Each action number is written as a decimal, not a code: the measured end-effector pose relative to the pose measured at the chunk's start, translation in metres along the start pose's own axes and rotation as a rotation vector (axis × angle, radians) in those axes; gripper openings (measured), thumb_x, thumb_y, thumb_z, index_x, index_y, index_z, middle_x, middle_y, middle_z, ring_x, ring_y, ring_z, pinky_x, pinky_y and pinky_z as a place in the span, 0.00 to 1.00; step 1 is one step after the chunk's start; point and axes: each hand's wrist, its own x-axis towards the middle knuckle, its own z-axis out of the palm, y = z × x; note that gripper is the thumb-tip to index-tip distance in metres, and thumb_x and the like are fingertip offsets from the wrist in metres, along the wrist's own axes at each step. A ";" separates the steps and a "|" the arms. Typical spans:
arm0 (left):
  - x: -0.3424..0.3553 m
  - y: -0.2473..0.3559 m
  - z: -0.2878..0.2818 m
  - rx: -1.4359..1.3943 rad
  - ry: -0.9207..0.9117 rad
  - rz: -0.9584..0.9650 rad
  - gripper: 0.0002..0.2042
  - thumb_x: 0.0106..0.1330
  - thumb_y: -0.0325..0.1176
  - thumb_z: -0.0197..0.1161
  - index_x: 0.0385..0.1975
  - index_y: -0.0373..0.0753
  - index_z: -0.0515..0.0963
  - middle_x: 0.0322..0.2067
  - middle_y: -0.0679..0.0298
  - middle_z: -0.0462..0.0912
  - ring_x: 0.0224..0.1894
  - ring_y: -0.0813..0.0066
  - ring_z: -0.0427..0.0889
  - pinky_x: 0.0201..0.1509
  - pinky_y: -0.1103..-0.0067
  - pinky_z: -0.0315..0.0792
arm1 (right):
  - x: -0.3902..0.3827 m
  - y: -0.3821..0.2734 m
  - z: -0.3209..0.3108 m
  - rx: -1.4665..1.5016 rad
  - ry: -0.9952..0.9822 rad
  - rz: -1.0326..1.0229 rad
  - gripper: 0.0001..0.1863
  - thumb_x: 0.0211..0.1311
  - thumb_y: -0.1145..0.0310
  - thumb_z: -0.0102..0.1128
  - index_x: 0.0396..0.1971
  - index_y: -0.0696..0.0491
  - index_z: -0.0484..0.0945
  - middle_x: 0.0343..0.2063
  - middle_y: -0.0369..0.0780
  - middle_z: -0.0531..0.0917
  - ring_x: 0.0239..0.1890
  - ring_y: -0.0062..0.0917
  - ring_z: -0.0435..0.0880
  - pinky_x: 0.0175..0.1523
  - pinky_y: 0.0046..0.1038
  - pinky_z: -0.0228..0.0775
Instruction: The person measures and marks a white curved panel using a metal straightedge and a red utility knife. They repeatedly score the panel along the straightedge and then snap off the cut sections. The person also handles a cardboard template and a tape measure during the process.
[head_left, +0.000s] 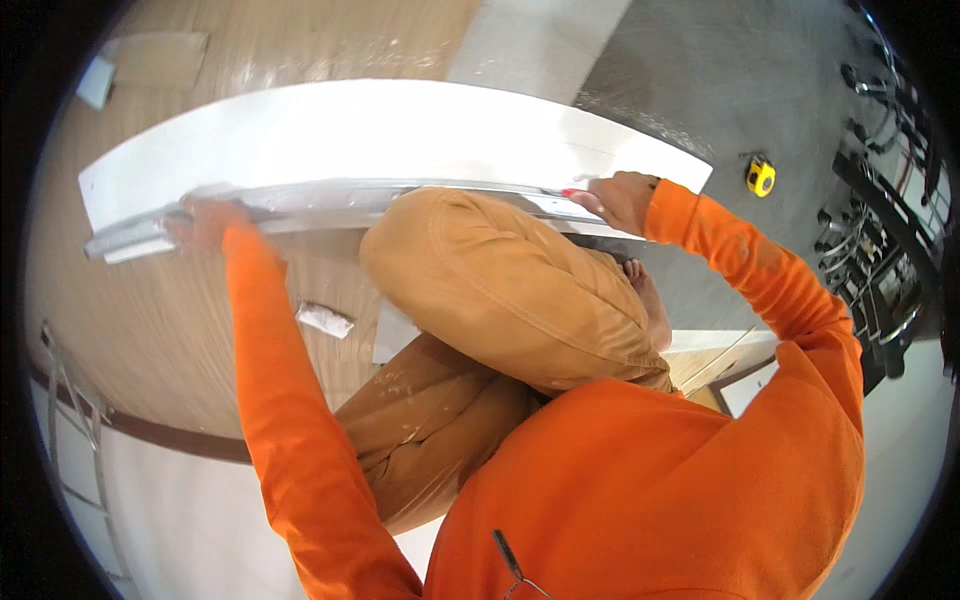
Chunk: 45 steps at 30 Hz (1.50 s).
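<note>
A long white board [400,130] lies across the floor in front of me, bowed by the lens. Along its near edge runs a long silvery metal strip [520,201], partly behind my raised knee. My left hand [208,223] is at the strip's left end, smeared by motion, so its fingers do not read clearly. Toward the right end, my right hand [625,203] is closed around a small red-tipped tool [574,192], whose tip rests at the strip. Most of that tool is hidden in the fingers.
A yellow tape measure [760,176] lies on the grey floor at right, near black chair bases [870,250]. A small white packet [325,320] is on the wood floor. A metal ladder [80,420] stands at far left, a cardboard piece [160,58] at upper left.
</note>
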 end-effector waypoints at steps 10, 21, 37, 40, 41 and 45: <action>-0.009 0.019 -0.015 -0.179 0.084 -0.019 0.30 0.76 0.46 0.53 0.73 0.37 0.63 0.75 0.44 0.58 0.76 0.45 0.58 0.78 0.59 0.58 | -0.048 -0.016 -0.020 0.121 0.190 -0.015 0.37 0.81 0.40 0.31 0.37 0.57 0.83 0.25 0.54 0.85 0.32 0.52 0.87 0.45 0.50 0.77; -0.024 0.047 -0.037 -0.399 0.034 -0.216 0.32 0.78 0.49 0.47 0.76 0.38 0.57 0.74 0.45 0.58 0.74 0.45 0.61 0.77 0.58 0.61 | 0.081 -0.114 -0.051 0.286 0.339 -0.515 0.36 0.80 0.44 0.36 0.39 0.61 0.84 0.35 0.57 0.86 0.39 0.56 0.84 0.53 0.51 0.75; -0.019 0.033 -0.031 -0.391 0.076 -0.111 0.30 0.79 0.44 0.49 0.74 0.32 0.59 0.73 0.41 0.59 0.73 0.45 0.64 0.75 0.61 0.64 | -0.021 -0.021 -0.008 0.083 0.121 0.017 0.35 0.80 0.40 0.35 0.43 0.56 0.84 0.29 0.52 0.87 0.34 0.50 0.88 0.44 0.50 0.78; -0.022 0.040 -0.029 -0.419 0.079 -0.113 0.30 0.79 0.43 0.50 0.74 0.31 0.59 0.73 0.42 0.60 0.73 0.46 0.63 0.75 0.61 0.63 | -0.020 -0.019 0.001 0.129 0.187 0.038 0.35 0.79 0.40 0.35 0.43 0.55 0.84 0.29 0.51 0.87 0.34 0.51 0.88 0.45 0.50 0.78; -0.023 0.040 -0.030 -0.425 0.081 -0.114 0.30 0.78 0.43 0.51 0.74 0.31 0.59 0.73 0.42 0.60 0.73 0.46 0.63 0.75 0.61 0.63 | -0.021 -0.018 0.006 0.165 0.229 0.025 0.35 0.79 0.40 0.35 0.42 0.55 0.85 0.29 0.51 0.87 0.34 0.51 0.88 0.45 0.50 0.78; -0.013 0.028 -0.023 -0.541 0.079 -0.152 0.29 0.78 0.43 0.52 0.73 0.32 0.61 0.71 0.44 0.63 0.72 0.48 0.65 0.73 0.62 0.66 | -0.022 -0.024 0.006 0.251 0.254 0.057 0.35 0.79 0.39 0.36 0.42 0.53 0.86 0.31 0.52 0.88 0.35 0.51 0.88 0.46 0.51 0.78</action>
